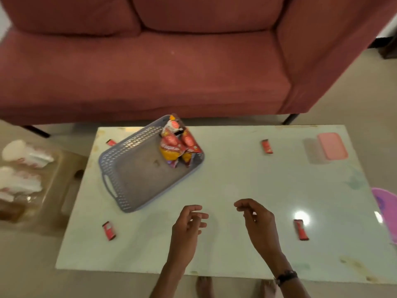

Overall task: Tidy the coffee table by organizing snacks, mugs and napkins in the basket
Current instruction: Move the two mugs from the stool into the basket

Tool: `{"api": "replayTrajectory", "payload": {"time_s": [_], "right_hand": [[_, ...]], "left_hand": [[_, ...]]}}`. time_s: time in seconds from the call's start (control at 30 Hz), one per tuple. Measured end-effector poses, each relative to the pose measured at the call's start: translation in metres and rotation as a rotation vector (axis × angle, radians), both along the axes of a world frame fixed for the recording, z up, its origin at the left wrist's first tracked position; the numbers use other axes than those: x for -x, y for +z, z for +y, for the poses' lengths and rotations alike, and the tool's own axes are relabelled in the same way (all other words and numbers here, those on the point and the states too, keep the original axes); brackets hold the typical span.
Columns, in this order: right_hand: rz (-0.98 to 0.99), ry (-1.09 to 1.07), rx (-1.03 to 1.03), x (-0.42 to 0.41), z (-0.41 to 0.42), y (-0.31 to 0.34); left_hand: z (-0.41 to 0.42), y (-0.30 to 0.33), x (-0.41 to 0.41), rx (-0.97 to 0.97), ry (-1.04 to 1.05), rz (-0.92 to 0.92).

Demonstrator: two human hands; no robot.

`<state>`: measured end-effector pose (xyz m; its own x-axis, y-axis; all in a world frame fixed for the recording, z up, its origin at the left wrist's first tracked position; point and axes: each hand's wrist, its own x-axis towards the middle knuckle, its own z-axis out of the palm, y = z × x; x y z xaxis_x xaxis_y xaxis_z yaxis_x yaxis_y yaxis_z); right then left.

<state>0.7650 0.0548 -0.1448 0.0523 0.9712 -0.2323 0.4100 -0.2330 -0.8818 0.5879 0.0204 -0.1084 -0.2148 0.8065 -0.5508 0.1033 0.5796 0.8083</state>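
Observation:
A grey perforated basket sits turned at an angle on the left half of the white coffee table. Red and yellow snack packets are piled in its far right corner. Small red snack bars lie scattered on the table: one behind the basket, one at the near left, one at the far right and one at the near right. My left hand and my right hand hover empty over the near middle of the table, fingers loosely curled and apart.
A pink lidded container stands at the table's far right corner. A red sofa runs behind the table. White items on a stool sit left of the table. A purple object pokes in at the right edge.

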Motion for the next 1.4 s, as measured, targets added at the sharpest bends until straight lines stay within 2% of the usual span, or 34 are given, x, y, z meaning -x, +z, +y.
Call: {"api": "replayTrajectory", "payload": {"time_s": [0.17,0.37,0.57,0.73,0.93,1.2,1.4], "right_hand": [[0.042,0.144,0.014,0.069,-0.004,-0.003],[0.010,0.294,0.034,0.107,0.004,-0.008],[-0.018,0.362,0.011,0.128,0.023,-0.002],[-0.038,0.422,-0.016,0.178,0.036,0.000],[-0.061,0.504,-0.068,0.283,0.045,-0.021],[-0.028,0.605,-0.114,0.468,0.078,-0.045],[-0.134,0.675,-0.169,0.588,0.112,-0.066]], "left_hand": [[-0.026,-0.012,0.046,0.023,0.122,-0.009],[-0.044,-0.022,0.076,0.029,0.316,-0.042],[-0.046,-0.026,0.113,0.010,0.439,-0.088],[-0.040,-0.024,0.165,-0.004,0.555,-0.135],[-0.034,-0.049,0.263,-0.004,0.712,-0.122],[-0.011,-0.068,0.409,-0.065,0.816,0.058],[0.020,-0.079,0.461,-0.114,0.841,0.119]]}}
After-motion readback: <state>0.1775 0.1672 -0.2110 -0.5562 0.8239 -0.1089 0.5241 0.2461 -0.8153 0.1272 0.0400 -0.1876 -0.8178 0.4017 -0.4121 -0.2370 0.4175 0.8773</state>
